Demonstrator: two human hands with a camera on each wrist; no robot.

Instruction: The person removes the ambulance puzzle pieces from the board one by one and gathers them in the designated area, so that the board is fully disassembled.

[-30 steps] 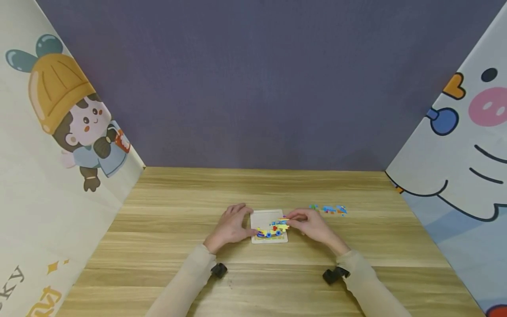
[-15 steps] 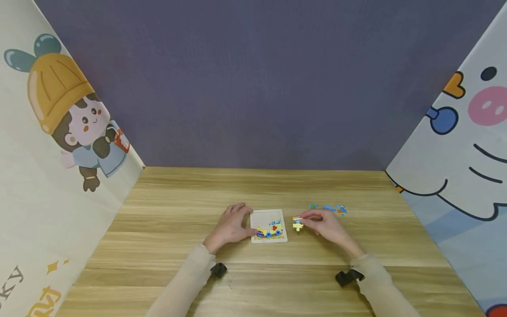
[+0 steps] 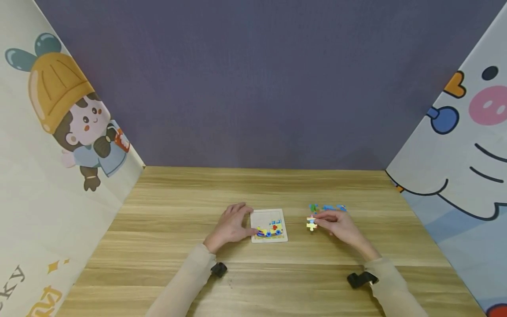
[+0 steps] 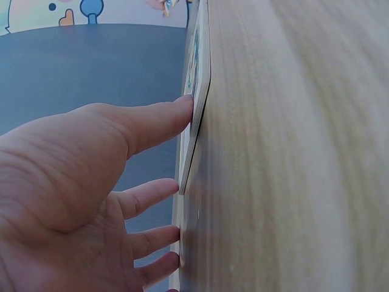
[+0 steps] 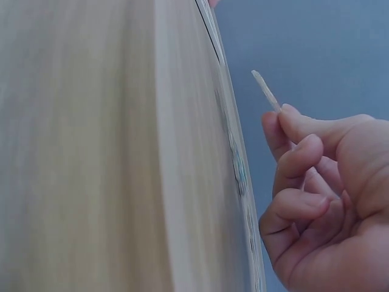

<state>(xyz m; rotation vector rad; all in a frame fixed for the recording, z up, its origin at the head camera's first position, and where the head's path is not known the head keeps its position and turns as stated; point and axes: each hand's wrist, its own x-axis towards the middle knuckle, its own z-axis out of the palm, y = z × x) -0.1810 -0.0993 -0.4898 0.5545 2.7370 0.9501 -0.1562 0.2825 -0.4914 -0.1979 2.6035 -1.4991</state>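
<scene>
The person wears long sleeves of a pale cream-beige, plain and without visible pattern: a left sleeve [image 3: 180,281] on the side nearer the left edge of the desk [image 3: 119,264], and a right sleeve [image 3: 398,290] on the side nearer its right edge. Both taper toward the wrist, with soft creases in the cloth. Below each cuff sits something black: a small, blocky left wrist device [image 3: 218,269], and a right wrist device [image 3: 358,280] with a rounded block and a bent piece reaching to the cuff. The left hand [image 3: 231,224] and right hand [image 3: 338,222] are bare, the left palm finely lined.
</scene>
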